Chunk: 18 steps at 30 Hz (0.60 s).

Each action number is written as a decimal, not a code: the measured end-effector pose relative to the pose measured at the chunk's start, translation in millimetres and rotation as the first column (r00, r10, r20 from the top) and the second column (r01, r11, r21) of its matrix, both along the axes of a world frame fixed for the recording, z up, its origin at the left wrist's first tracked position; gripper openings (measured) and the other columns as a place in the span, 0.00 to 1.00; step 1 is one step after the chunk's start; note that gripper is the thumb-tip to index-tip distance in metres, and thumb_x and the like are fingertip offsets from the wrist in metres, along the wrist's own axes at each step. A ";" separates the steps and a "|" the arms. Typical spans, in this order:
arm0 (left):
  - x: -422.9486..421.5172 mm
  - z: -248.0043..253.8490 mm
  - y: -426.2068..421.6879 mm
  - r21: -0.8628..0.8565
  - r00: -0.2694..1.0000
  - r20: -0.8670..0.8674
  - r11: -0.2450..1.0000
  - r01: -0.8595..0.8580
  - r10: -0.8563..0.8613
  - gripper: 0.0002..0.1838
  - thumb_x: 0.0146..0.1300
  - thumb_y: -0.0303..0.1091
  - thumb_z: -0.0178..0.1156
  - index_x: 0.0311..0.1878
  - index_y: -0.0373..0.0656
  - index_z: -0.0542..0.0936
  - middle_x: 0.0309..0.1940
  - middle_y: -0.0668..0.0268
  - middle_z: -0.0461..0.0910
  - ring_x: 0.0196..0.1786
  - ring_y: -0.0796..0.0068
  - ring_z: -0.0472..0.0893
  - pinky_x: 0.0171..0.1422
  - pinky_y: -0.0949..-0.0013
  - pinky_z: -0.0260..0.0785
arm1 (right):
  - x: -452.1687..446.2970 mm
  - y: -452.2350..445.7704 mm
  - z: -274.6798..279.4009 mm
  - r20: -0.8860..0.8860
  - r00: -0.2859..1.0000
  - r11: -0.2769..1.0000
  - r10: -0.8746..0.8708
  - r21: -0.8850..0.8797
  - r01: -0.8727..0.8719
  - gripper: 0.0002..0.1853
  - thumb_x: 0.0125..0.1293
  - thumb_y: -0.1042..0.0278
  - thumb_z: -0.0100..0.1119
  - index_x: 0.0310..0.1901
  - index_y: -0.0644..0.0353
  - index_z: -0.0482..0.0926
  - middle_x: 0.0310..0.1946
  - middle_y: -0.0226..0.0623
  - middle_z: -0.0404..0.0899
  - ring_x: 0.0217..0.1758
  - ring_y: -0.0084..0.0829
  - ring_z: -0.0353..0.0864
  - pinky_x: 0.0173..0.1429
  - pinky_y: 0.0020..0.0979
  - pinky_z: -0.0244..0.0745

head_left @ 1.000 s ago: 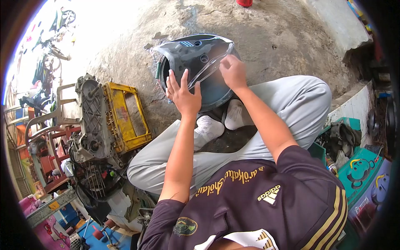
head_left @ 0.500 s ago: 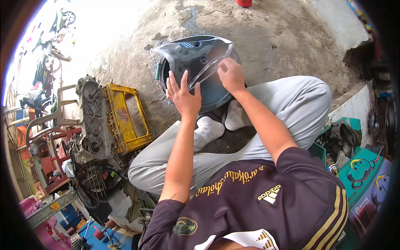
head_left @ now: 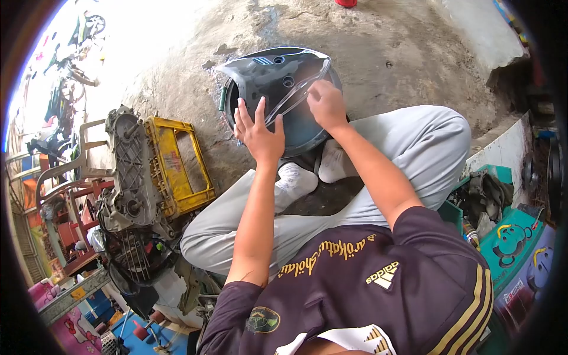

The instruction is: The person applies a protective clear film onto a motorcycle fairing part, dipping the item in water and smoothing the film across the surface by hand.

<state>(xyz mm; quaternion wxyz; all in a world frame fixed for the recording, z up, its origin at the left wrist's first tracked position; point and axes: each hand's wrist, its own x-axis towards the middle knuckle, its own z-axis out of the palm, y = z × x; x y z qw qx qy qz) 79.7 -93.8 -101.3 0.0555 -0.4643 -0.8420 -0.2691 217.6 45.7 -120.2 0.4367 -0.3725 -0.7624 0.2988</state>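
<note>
A dark glossy curved panel [head_left: 251,76] with two round holes and a pale pointed edge lies over a round dark basin [head_left: 307,127] on the ground. My left hand [head_left: 259,133] rests against the panel's near left part with its fingers spread. At the panel's right side, my right hand [head_left: 326,105] is closed with its fingertips pressed together near the clear, shiny strip along the edge. Whatever those fingertips hold is too small to make out. Both socked feet are just below the basin.
To the left stand a yellow crate [head_left: 198,163] and a grey metal engine casing [head_left: 131,171]. A teal case [head_left: 503,236] and metal parts lie at the right. Something red [head_left: 346,3] is at the top edge.
My right hand has shifted slightly left and down along the panel's edge. My left hand stays spread on the panel in nearly the same place.
</note>
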 end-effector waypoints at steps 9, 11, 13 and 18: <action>0.0 -0.9 0.3 0.005 1.000 -0.001 1.000 -0.001 0.001 0.32 0.64 0.45 0.73 0.72 0.60 0.79 0.85 0.52 0.57 0.84 0.42 0.57 0.84 0.35 0.45 | 2.5 -1.3 4.7 -0.015 0.999 0.994 0.043 -0.097 -0.044 0.05 0.61 0.81 0.63 0.39 0.63 0.80 0.35 0.45 0.83 0.43 0.50 0.84 0.49 0.48 0.78; -0.6 -1.3 -1.0 0.003 1.000 0.009 1.000 0.003 -0.003 0.32 0.63 0.45 0.73 0.72 0.60 0.79 0.85 0.53 0.57 0.84 0.42 0.57 0.84 0.35 0.45 | -2.4 -4.1 4.4 0.010 1.000 0.999 -0.024 0.022 0.024 0.07 0.61 0.81 0.63 0.41 0.63 0.81 0.35 0.45 0.83 0.43 0.49 0.84 0.48 0.47 0.79; -1.0 -0.4 -2.2 -0.003 1.000 0.005 1.000 -0.005 0.005 0.32 0.63 0.45 0.73 0.72 0.60 0.79 0.85 0.53 0.57 0.84 0.42 0.56 0.84 0.35 0.45 | -0.1 -7.1 7.1 0.015 0.999 0.999 0.035 -0.005 -0.035 0.08 0.61 0.82 0.62 0.43 0.63 0.81 0.35 0.45 0.84 0.43 0.49 0.84 0.48 0.47 0.79; -0.5 -0.7 -1.5 0.005 1.000 0.003 1.000 -0.014 0.014 0.32 0.63 0.46 0.74 0.72 0.60 0.80 0.84 0.52 0.58 0.84 0.42 0.58 0.84 0.34 0.47 | -1.0 -5.9 0.9 0.004 1.000 0.995 -0.009 -0.100 0.009 0.11 0.61 0.83 0.61 0.45 0.62 0.81 0.37 0.45 0.85 0.43 0.50 0.84 0.49 0.48 0.79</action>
